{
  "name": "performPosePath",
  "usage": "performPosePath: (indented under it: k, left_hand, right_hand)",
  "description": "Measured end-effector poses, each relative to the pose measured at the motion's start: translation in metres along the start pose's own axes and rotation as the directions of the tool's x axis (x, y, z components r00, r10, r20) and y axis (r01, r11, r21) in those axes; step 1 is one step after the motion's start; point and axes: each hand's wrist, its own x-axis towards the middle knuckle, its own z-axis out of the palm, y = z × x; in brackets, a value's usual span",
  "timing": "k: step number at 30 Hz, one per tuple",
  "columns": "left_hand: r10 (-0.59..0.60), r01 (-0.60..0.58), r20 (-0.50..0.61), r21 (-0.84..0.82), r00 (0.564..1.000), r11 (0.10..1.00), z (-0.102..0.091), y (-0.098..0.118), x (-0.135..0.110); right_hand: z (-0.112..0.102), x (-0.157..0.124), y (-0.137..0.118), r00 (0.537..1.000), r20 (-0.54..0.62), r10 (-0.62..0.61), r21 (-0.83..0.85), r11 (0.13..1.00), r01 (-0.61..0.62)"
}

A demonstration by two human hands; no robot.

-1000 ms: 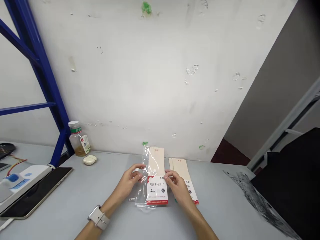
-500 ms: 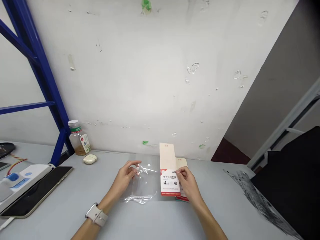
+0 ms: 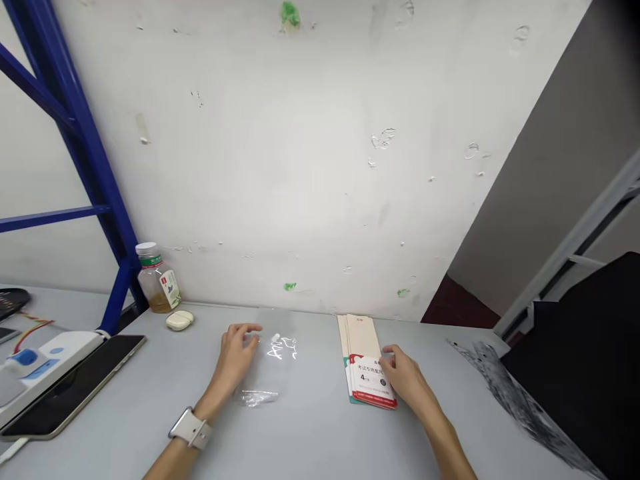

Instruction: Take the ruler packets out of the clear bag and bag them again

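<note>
Cards (image 3: 367, 380) point lengthwise away, nearer the right hand (image 3: 404, 375), its grip unclear; left hand (image 3: 237, 353), fingers parted, meets clear bag (image 3: 275, 377).

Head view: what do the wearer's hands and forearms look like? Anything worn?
Left hand and right hand are both ungloved. No sleeves show on either visible forearm. The left wrist has a watch with a whitish strap and a silvery case edge; nothing visible on the right wrist.
</note>
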Motion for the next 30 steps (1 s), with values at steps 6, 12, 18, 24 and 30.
performPosePath:
  k: [6,12,18,24,30]
  left_hand:
    - [-0.059,0.057,0.052,0.035,0.997,0.998,0.001,-0.006,0.003]
    - [-0.073,0.085,0.179,-0.061,0.981,0.994,-0.006,0.005,-0.002]
    - [-0.097,0.127,0.228,-0.119,0.969,0.985,-0.010,0.017,-0.006]
    - [-0.129,0.204,0.342,-0.192,0.931,0.960,-0.014,0.024,-0.013]
    - [-0.102,0.239,0.425,-0.284,0.900,0.929,-0.011,0.024,-0.016]
  right_hand:
    - [0.000,0.001,-0.006,1.000,-0.024,0.013,-0.026,1.000,-0.013]
    - [0.005,0.003,-0.009,0.999,0.045,-0.025,0.080,0.997,0.021]
    - [0.009,-0.001,-0.014,0.993,0.095,-0.066,0.208,0.977,0.045]
    - [0.011,-0.008,-0.023,0.983,0.166,-0.079,0.286,0.958,0.028]
    - [0.009,-0.016,-0.035,0.967,0.250,-0.055,0.340,0.940,-0.034]
